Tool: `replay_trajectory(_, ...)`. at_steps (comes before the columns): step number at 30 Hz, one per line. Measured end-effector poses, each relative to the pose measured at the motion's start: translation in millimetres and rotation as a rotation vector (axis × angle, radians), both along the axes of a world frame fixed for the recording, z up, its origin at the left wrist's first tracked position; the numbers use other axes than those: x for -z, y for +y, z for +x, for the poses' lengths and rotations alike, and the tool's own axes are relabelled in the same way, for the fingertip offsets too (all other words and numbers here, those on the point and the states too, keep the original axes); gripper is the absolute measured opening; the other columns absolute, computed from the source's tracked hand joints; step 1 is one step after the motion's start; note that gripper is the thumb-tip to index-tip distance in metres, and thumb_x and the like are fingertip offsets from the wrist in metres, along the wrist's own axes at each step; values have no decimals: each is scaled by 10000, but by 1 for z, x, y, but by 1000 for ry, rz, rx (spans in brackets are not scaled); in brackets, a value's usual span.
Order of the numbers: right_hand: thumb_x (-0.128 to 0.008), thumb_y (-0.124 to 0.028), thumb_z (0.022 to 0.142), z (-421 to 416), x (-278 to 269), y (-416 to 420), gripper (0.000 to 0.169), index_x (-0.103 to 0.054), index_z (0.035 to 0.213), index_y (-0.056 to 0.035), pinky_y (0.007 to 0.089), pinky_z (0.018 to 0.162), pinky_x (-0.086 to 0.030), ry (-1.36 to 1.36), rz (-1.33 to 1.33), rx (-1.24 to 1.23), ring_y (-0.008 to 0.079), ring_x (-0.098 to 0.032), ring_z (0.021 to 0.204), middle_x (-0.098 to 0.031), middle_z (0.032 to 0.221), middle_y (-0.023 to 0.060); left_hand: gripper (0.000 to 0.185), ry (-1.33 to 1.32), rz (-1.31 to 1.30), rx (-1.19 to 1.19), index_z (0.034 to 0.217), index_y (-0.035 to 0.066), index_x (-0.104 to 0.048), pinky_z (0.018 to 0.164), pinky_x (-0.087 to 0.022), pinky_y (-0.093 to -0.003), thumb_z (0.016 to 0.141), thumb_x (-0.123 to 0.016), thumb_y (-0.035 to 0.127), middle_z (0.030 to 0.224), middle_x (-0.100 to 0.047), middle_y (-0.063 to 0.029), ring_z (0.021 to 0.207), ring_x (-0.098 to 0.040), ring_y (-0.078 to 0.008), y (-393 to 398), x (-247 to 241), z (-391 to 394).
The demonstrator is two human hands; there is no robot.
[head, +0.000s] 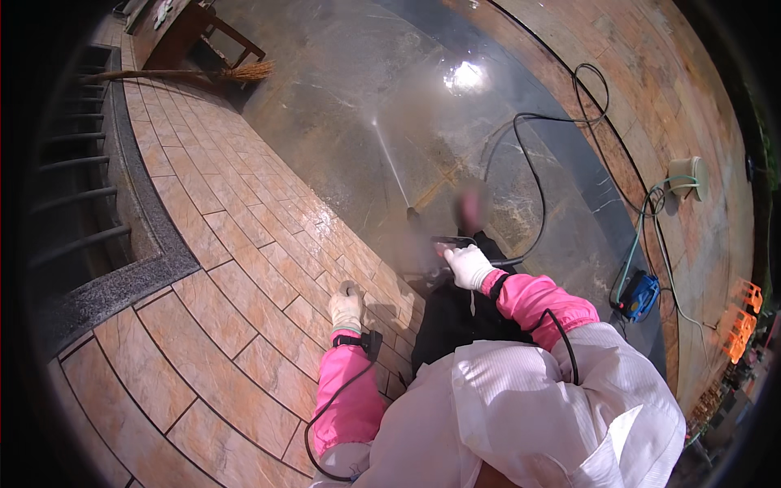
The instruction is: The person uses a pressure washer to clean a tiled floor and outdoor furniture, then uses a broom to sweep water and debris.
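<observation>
My right hand [468,267], in a white work glove, grips the spray gun [440,245] of a pressure washer. The gun is partly blurred. From its nozzle [413,213] a thin water jet [390,160] strikes the wet stone floor [341,146] ahead. A black hose [540,201] trails from beside my right hand over the floor. My left hand [346,306], also gloved, hangs by the tan tiled surface [268,287] with nothing visible in it. Its fingers look partly curled, and whether it touches the tiles is unclear.
A straw broom [247,71] lies by wooden furniture [174,46] at upper left. Metal bars [79,194] stand behind a dark stone edge [152,268]. Right are a blue pressure washer unit [639,296], a pale bucket [686,174], looped hoses [654,201] and orange plastic pieces [741,329].
</observation>
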State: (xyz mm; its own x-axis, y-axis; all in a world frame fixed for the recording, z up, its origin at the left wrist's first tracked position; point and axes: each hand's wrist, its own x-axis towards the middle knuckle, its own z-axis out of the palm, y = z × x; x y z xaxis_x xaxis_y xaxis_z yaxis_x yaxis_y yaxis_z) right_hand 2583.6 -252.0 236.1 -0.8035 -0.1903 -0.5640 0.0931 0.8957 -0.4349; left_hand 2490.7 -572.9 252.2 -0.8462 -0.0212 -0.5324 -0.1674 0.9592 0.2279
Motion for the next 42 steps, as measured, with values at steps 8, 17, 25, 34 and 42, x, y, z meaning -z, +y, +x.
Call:
replay_trajectory(8,-639,-129,749,-39,-15,-5,247,-594,980,-55,434,776,-504,157,-39,-124,327,-681,849,-679,888,138,257,-16,-3,13,1009,172,-691,832,-503,-480,894,-498,297,944,-688,-225,961,-643,-423,11,-7,-2)
replay_trajectory(17,-672,-120,715,-74,-21,9,296,-570,985,-57,448,787,-499,201,9,-8,338,-681,838,-683,862,137,265,7,15,35,1026,175,-691,803,-514,-484,886,-515,314,922,-690,-218,940,-650,-419,-2,6,0)
replay_trajectory(25,-673,-110,701,-68,-28,20,294,-567,971,-61,451,766,-497,282,-26,11,343,-679,815,-681,834,138,298,-33,-44,26,1074,168,-698,837,-513,-464,877,-563,346,968,-691,-214,978,-649,-400,3,-3,-7)
replay_trajectory(34,-666,-132,694,-34,-9,57,288,-581,957,-51,433,766,-503,226,42,144,334,-686,826,-688,854,148,273,26,-25,92,1023,169,-701,808,-514,-497,890,-541,345,927,-689,-216,942,-656,-410,-3,9,5)
replay_trajectory(42,-665,-126,701,-40,-13,73,307,-578,986,-58,423,773,-500,278,21,177,336,-678,843,-676,876,136,270,-20,30,104,1012,152,-706,794,-518,-484,905,-542,338,944,-684,-233,944,-660,-407,26,11,17)
